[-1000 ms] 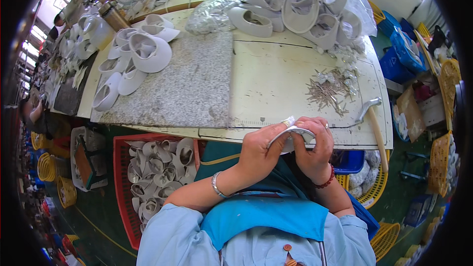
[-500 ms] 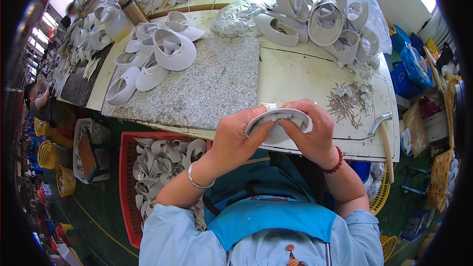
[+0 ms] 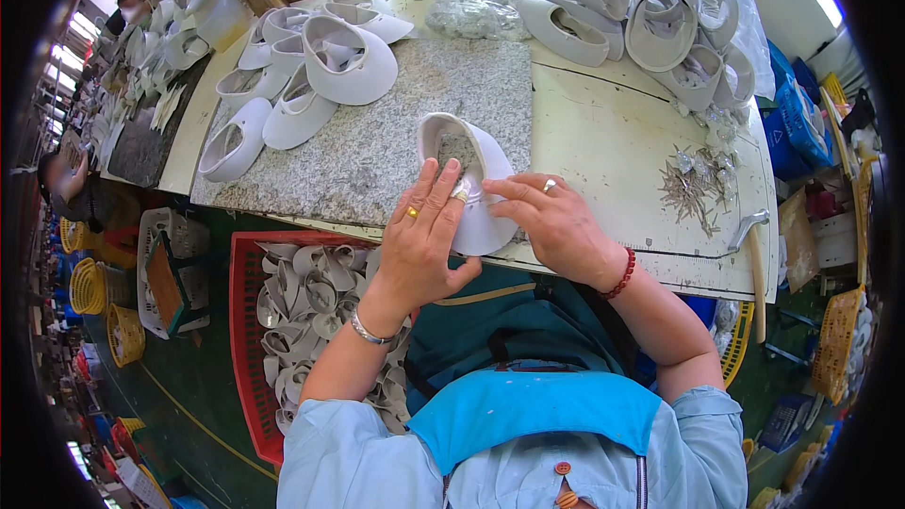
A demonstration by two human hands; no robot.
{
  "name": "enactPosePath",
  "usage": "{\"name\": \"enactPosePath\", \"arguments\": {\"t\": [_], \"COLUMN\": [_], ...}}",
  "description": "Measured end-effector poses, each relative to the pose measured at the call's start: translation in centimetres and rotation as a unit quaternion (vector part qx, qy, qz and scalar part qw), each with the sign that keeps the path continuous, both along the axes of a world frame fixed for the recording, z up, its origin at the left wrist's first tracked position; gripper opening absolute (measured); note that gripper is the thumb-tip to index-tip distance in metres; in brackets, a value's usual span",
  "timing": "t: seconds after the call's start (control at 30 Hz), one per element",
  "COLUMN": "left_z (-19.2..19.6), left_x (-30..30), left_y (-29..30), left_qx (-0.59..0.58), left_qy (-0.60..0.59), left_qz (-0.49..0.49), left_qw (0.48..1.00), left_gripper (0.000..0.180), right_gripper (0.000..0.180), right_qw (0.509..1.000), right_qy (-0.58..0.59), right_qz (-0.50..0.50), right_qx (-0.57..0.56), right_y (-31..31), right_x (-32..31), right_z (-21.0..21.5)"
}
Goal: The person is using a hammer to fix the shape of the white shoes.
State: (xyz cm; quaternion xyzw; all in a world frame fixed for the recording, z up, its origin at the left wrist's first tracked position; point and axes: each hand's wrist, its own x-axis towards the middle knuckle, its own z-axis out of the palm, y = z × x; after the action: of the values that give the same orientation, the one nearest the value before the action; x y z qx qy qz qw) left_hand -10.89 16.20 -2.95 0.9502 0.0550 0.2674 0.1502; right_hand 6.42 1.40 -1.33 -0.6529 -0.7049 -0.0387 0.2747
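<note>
A white shoe upper lies on the grey granite slab near the table's front edge, its open side up. My left hand presses on its left side with the fingers spread over the rim. My right hand holds its right side, fingers reaching toward the opening. Both hands wear rings; the right wrist has a red bead bracelet, the left a silver one.
More white uppers lie at the slab's far left, and a pile sits at the back right. Small metal pieces and a hammer lie on the right. A red crate of uppers stands below left.
The upper was held up between both hands near my body; now it has been laid down on the granite slab, with both hands on it.
</note>
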Motion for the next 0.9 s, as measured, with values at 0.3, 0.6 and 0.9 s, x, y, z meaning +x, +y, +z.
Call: {"name": "enactPosePath", "arguments": {"t": [0.3, 0.6, 0.9], "left_z": [-0.6, -1.9, -1.9], "left_x": [-0.3, -0.1, -0.4], "left_y": [-0.5, -0.7, -0.5], "left_qx": [0.087, 0.034, 0.009], "left_qy": [0.008, -0.023, -0.044], "left_qz": [0.041, 0.044, 0.042], "left_qw": [0.995, 0.998, 0.998], "left_gripper": [0.057, 0.052, 0.048], "right_gripper": [0.011, 0.018, 0.019], "right_qw": [0.992, 0.99, 0.988], "right_qy": [0.04, 0.053, 0.083], "right_qz": [-0.111, -0.122, -0.133], "right_qx": [0.053, 0.052, 0.01], "right_y": [2.8, 3.3, 3.6], "right_x": [-1.6, -2.6, -2.9], "right_z": [-0.4, -0.8, -0.7]}}
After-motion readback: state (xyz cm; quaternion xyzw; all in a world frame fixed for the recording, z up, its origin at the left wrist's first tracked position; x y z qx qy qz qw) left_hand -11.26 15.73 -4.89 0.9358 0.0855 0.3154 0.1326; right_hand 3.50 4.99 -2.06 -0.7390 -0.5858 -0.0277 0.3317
